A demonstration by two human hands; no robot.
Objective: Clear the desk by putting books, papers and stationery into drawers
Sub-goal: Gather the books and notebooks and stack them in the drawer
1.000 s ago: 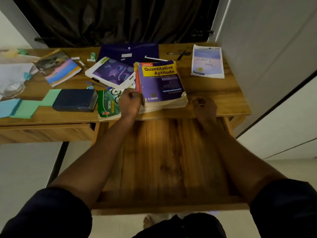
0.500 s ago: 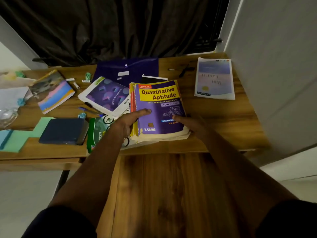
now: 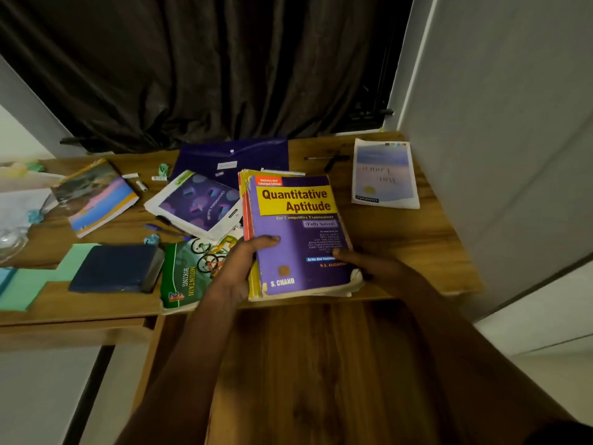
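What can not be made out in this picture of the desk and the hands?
Head view only:
1. Right hand: its fingers are hidden under the Aptitude book.
2. Books beneath it: only page edges show, titles covered.
3. Mountain Biking book: right part hidden by the left hand.
4. Drawer: front cut off by the bottom edge.
5. Booklet text: too blurred.

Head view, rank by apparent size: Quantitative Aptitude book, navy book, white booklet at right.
1. Quantitative Aptitude book: clearly largest.
2. Then navy book and white booklet: alike in area. The booklet lies farther back, so unranked.
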